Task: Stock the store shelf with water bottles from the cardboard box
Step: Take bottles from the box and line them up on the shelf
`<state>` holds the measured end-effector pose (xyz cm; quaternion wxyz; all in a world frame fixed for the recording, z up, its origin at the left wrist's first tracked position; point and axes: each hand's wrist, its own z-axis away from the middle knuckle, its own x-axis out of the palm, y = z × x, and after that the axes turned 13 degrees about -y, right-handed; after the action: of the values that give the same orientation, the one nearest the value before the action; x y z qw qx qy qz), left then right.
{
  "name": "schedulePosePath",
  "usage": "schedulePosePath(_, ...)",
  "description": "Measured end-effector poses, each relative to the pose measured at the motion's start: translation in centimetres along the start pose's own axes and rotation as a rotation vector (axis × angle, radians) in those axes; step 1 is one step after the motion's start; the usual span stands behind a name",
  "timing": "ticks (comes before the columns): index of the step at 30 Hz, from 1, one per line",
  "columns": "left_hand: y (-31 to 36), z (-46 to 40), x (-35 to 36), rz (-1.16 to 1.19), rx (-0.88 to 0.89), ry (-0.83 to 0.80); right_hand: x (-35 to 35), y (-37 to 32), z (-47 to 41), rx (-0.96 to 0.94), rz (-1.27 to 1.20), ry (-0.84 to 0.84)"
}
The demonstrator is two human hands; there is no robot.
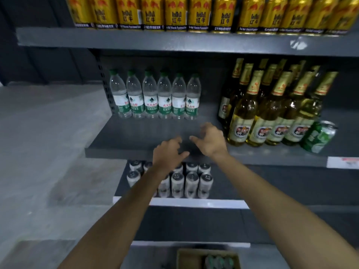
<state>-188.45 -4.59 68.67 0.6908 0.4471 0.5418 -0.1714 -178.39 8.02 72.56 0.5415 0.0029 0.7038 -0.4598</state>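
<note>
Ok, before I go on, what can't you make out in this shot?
- Box: cut off by the bottom edge of the head view and blurred; the bottle count inside can't be told.
- Cans on the lower shelf: partly hidden by the left hand and forearm.
- Price tag: cut by the right edge, print unreadable.
- Beer bottles: back rows hidden by the front ones.

dark grey shelf (136, 133), clear water bottles (153, 96) with green caps and green-white-red labels, gold Red Bull cans (176, 14) with red bulls, gold-foil-necked beer bottles (258, 113), green can (318, 136), brown cardboard box (184, 257)
</note>
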Motion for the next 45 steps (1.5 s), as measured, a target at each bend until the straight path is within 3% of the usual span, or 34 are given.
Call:
schedulePosePath(8, 1.7, 12.2, 5.6, 0.217, 0.061, -0.082, 2.2, 2.6, 14.5, 0.047, -0.104, -0.007)
schedulePosePath(12, 2.4, 16.4, 11.4, 0.2, 0.066, -0.189, 4.1, 6.6, 20.0, 0.066, -0.102, -0.016)
schedulePosePath(24, 6.2, 18.3, 30.3, 0.119, -0.074, -0.49, 9.4, 25.1, 24.0, 0.263, -0.163, -0.193)
schedulePosePath(27, 5.9, 18.9, 34.2, 0.102, -0.182, -0.438, 11.5, 29.0, 23.9, 0.28, -0.157, -0.278)
schedulePosePath(30, 4.7, 19.8, 38.3, 0.054, -0.253, -0.274, 14.9, 32.9, 23.7, 0.295, -0.14, -0.338)
schedulePosePath(35, -0.1, 21.1, 45.3, 0.155, -0.365, -0.448, 22.4, 38.6, 24.0, 0.3, -0.114, -0.447)
schedulePosePath(40, -5.1, 20.8, 52.4, 0.248, -0.447, -0.451, 30.5, 45.0, 23.3, 0.358, -0.093, -0.534)
schedulePosePath(45, -10.9, 19.1, 59.3, 0.354, -0.547, -0.345, 38.2, 49.9, 23.2, 0.354, -0.052, -0.568)
